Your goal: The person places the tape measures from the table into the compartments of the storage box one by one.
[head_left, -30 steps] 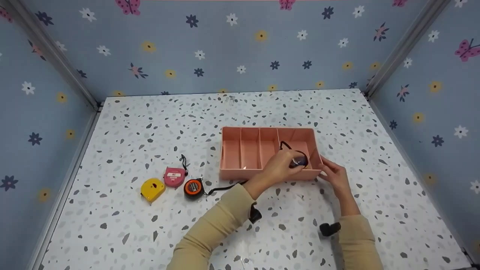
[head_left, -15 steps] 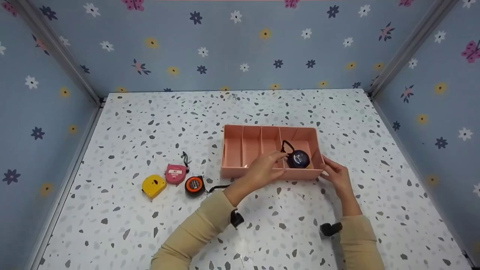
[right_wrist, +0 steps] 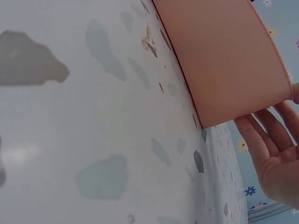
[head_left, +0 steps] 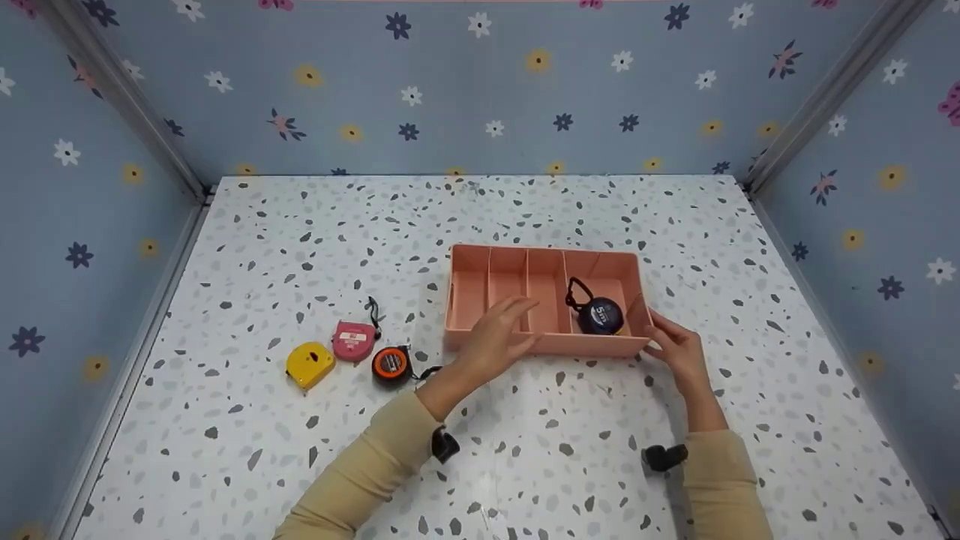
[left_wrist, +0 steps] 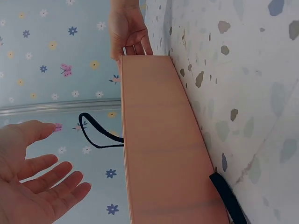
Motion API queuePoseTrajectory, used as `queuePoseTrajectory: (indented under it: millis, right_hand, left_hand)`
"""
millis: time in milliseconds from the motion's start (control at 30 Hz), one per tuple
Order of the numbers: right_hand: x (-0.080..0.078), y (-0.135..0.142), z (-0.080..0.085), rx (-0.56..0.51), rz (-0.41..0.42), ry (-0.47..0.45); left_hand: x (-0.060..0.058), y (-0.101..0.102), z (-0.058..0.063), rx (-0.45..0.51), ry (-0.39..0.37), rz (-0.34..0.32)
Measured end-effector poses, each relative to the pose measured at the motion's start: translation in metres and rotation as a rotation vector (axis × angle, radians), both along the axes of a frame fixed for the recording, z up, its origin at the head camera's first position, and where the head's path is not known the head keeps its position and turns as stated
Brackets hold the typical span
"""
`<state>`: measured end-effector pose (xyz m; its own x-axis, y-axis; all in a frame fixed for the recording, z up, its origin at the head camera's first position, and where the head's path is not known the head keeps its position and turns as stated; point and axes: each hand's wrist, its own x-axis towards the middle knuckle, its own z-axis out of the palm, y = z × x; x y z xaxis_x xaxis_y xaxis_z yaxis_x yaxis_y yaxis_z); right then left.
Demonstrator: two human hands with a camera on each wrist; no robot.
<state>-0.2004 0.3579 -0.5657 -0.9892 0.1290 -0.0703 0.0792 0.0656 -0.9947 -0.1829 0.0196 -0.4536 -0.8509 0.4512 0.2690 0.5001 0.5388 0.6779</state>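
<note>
A pink divided box (head_left: pixel 551 343) stands on the table in the head view. In its wide right compartment lies a dark blue tape measure (head_left: pixel 601 316) marked 5 m, its black strap loop (head_left: pixel 577 289) leaning against the divider. My left hand (head_left: pixel 491 341) is over the box's front wall toward the left, fingers spread and holding nothing; the left wrist view shows this hand (left_wrist: pixel 42 177) beside the box. With my right hand (head_left: pixel 681 356) I grip the box at its right end, fingers against the end wall (right_wrist: pixel 233 60) and thumb by the rim.
To the left of the box lie a yellow tape measure (head_left: pixel 310 365), a pink tape measure (head_left: pixel 353 341) with a black strap, and an orange and black tape measure (head_left: pixel 391 364). A black strap (head_left: pixel 429 373) trails toward my left wrist. Flowered panels (head_left: pixel 480 97) surround the speckled table.
My left hand has let go of the dark blue tape measure in the right compartment and moved left along the box. My right hand stays at the box's right end.
</note>
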Motion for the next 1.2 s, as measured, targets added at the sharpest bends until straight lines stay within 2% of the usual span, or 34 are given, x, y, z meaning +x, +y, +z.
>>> queuePoseTrajectory:
  millis: [133,233,533,767,1200]
  right_hand:
    - [-0.004,0.006,-0.010,0.010,-0.030,0.000]
    - [-0.005,0.008,-0.011,0.010,-0.048,-0.008]
    - [-0.003,0.005,-0.008,0.027,-0.059,-0.027]
    - [-0.006,0.006,-0.013,0.054,-0.088,-0.059]
    - [-0.003,0.003,-0.015,0.013,-0.066,-0.018]
  left_hand:
    - [0.002,-0.010,-0.006,0.016,0.038,0.032]
    - [0.003,-0.017,-0.009,0.025,0.038,0.059]
    - [0.007,-0.043,-0.018,0.051,-0.015,0.098]
    - [0.012,-0.060,-0.025,0.023,-0.045,0.148]
    - [0.024,-0.092,-0.047,-0.010,-0.163,0.246]
